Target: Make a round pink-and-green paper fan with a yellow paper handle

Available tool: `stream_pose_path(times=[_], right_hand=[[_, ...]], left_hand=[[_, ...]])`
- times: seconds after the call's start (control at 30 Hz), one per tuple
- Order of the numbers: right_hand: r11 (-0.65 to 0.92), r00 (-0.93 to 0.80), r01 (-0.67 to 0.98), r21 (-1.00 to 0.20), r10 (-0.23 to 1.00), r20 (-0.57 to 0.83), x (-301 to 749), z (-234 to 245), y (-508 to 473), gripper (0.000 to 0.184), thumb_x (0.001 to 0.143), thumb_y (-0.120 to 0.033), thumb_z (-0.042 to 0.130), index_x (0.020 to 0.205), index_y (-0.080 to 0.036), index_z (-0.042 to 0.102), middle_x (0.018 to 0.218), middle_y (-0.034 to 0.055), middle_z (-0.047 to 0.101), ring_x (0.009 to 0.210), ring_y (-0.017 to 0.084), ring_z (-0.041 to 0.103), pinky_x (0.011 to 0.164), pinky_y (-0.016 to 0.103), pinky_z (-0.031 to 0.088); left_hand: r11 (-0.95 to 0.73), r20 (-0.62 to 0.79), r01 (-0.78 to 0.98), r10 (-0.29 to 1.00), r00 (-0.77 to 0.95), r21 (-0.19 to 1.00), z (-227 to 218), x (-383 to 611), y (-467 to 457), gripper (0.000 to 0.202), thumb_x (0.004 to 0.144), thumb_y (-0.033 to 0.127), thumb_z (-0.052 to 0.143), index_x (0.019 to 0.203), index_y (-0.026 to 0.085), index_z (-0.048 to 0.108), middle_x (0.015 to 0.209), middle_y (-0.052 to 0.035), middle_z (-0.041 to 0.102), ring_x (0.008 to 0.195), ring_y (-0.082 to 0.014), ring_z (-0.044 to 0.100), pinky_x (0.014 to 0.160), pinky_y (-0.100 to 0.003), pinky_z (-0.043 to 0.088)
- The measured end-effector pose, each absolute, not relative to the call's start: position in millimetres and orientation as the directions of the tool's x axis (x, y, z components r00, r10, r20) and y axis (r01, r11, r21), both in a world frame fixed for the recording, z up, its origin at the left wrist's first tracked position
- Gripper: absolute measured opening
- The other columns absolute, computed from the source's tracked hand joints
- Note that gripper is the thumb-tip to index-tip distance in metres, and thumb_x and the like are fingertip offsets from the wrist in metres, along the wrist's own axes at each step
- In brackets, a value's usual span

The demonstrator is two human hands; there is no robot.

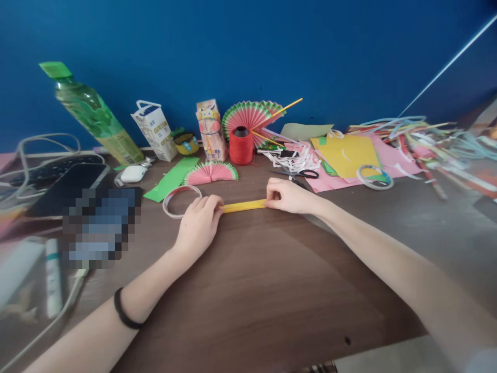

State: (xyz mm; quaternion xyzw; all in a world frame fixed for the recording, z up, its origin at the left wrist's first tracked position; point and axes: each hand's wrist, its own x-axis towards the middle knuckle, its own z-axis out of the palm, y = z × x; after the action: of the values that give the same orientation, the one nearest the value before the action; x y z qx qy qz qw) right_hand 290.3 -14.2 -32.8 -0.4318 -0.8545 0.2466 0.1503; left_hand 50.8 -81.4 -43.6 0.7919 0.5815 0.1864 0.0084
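Note:
A narrow folded strip of yellow paper (244, 206) lies flat on the brown wooden table (248, 290). My left hand (200, 224) presses its left end with curled fingers. The strip's right end is pinched by my right hand (289, 196). Both hands rest on the table. A black band circles my left wrist. Just left of my left hand lies a roll of clear tape (181, 200). Behind the strip sits a pink and green pleated paper fan (210, 173).
Along the blue wall stand a green bottle (93, 115), two small cartons (155, 129), a red thread spool (240, 146) and a larger paper fan (248, 117). Scissors (301, 176), yellow and pink sheets (347, 155), a second tape roll (375, 177) and paper strips lie right. A phone and cables lie left.

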Motion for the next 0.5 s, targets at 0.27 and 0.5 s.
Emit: stream_pose_path(times=[0.27,0.5], right_hand=[[0.494,-0.571,0.666,-0.559,0.820,0.044,289.5,-32.7,-14.9,0.015,0.072,-0.018,0.064,0.066,-0.016,0.050,0.079,-0.0009,0.046,0.061,0.008,0.047,0.059,0.023,0.038],[0.536,-0.621,0.608,-0.586,0.780,0.069,292.8,-32.8,-13.1,0.014,0.074,-0.021,0.063,0.066,-0.017,0.053,0.071,-0.0020,0.048,0.060,0.009,0.045,0.058,0.023,0.035]], left_hand=[[-0.380,0.339,0.923,0.879,0.337,0.067,-45.0,49.9,-82.9,0.018,0.086,0.016,0.038,0.080,0.019,0.055,0.088,-0.0075,0.058,0.082,-0.0227,0.052,0.075,-0.035,0.044],[-0.382,0.357,0.922,0.872,0.336,0.066,-47.1,48.7,-82.2,0.017,0.087,0.021,0.042,0.075,0.019,0.055,0.083,-0.0058,0.057,0.079,-0.0213,0.051,0.072,-0.034,0.044]])
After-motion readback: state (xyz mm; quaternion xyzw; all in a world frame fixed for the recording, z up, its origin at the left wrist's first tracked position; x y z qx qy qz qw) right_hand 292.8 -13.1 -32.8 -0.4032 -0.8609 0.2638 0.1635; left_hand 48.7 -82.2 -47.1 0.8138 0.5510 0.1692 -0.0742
